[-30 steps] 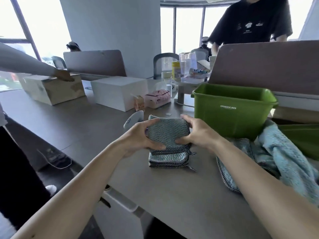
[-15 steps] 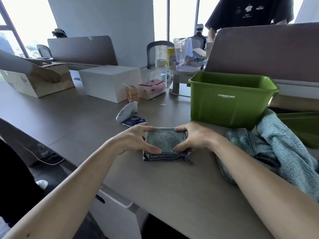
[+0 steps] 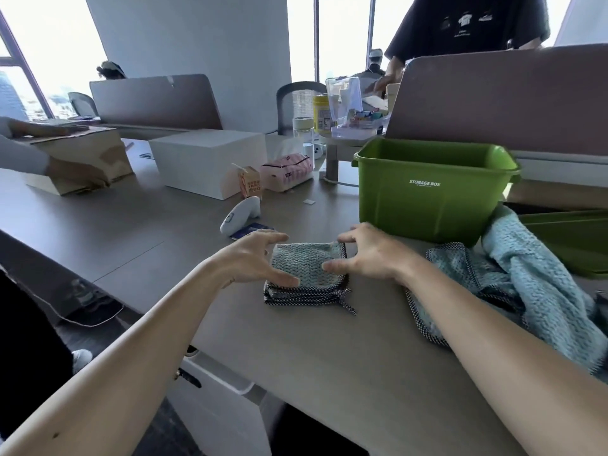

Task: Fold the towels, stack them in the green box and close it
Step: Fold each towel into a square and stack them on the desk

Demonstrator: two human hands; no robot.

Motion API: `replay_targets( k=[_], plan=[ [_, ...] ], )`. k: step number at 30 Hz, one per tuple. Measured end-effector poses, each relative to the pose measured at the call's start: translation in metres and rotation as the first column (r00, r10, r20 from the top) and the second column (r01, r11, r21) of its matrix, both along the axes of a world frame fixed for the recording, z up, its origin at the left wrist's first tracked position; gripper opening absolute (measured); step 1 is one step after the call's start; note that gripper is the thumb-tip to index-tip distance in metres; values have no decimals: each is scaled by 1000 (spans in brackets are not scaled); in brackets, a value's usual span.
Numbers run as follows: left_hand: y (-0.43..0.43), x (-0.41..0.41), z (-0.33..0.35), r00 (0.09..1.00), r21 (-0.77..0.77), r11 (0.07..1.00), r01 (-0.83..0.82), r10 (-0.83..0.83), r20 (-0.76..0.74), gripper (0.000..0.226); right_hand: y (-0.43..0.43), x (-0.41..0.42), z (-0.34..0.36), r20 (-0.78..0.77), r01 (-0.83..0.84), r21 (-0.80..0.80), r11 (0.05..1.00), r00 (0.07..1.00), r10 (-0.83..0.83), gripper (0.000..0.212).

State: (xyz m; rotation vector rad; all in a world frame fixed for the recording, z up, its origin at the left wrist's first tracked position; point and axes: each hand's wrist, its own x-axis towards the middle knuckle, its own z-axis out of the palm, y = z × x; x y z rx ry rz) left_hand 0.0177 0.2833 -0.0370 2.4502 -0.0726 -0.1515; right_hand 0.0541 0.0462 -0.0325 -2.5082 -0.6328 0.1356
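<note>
While another person's hand [image 3: 77, 174] rests on a cardboard box [image 3: 84, 153] far to the left of the green box [image 3: 427, 209], the one at the table [image 3: 329, 363] works just in front of that green box. Also left of it, but nearer, sit a white box [image 3: 207, 164], a small orange carton [image 3: 250, 185] and a pink tissue pack [image 3: 287, 172]. In front of those lies a white handheld device [image 3: 240, 213] beside a dark card [image 3: 251, 230].

The left hand [image 3: 250, 261] sits at the folded towel's left side. Its fingers are spread and only loosely bent, the thumb lies on the near left corner, and it clasps nothing. The folded towel [image 3: 306, 264], a small teal square with dark checked trim, lies flat on the table just in front of the green box's left corner, near it but apart. The right hand [image 3: 371, 258] does the same on the towel's right side: thumb tip on the top face, fingers splayed toward the far right corner, not closed round the cloth.

The green box stands upright and uncovered, with "STORAGE BOX" printed on its front wall; I can't see inside it. Behind it stands a person in a black shirt [image 3: 467, 24]. At the box's right front corner a heap of loose towels [image 3: 526, 284] lies crumpled against the wall, and a green lid [image 3: 572, 238] lies flat to the box's right, partly under the heap.
</note>
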Motion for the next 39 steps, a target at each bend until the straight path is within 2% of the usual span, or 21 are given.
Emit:
replay_targets(
  k=[4, 7, 11, 16, 20, 23, 26, 29, 31, 35, 37, 39],
  plan=[
    [-30, 1, 12, 991, -30, 999, 30, -25, 135, 96, -23, -9, 13, -5, 88, 97, 991, 996, -88, 56],
    [-65, 10, 18, 970, -62, 997, 48, -31, 241, 77, -57, -15, 24, 27, 177, 148, 973, 983, -183, 29],
    [-122, 28, 20, 959, -143, 978, 151, -109, 263, 52, -114, -21, 42, 78, 315, 246, 917, 936, -342, 8],
    [-196, 49, 18, 931, -163, 938, 307, -260, 254, 39, -188, -28, 53, 90, 455, 331, 827, 857, -507, 8],
    [-243, 64, 21, 929, -177, 917, 359, -333, 159, 43, -230, -24, 44, 17, 566, 280, 775, 805, -593, 13],
    [-271, 76, 21, 935, -121, 927, 354, -346, 82, 37, -243, -17, 33, -35, 585, 195, 788, 807, -590, 19],
    [-290, 86, 18, 932, -149, 920, 362, -363, 24, 45, -245, -11, 27, -103, 537, 117, 835, 843, -528, 18],
    [-303, 93, 16, 938, -209, 916, 341, -347, 8, 48, -250, -5, 26, -110, 489, 96, 867, 871, -479, 10],
    [-310, 96, 14, 942, -244, 914, 326, -335, 1, 44, -253, -4, 28, -145, 423, 111, 900, 902, -406, 13],
    [-312, 98, 11, 939, -364, 871, 330, -343, 31, 13, -257, -8, 36, -188, 343, 105, 933, 929, -320, 11],
    [-309, 99, 15, 938, -454, 829, 326, -345, 41, 8, -262, -9, 40, -139, 383, 175, 907, 922, -362, 6],
    [-306, 100, 19, 918, -557, 757, 342, -395, 27, 14, -269, -8, 41, -116, 478, 322, 817, 877, -466, 10]
  ],
)
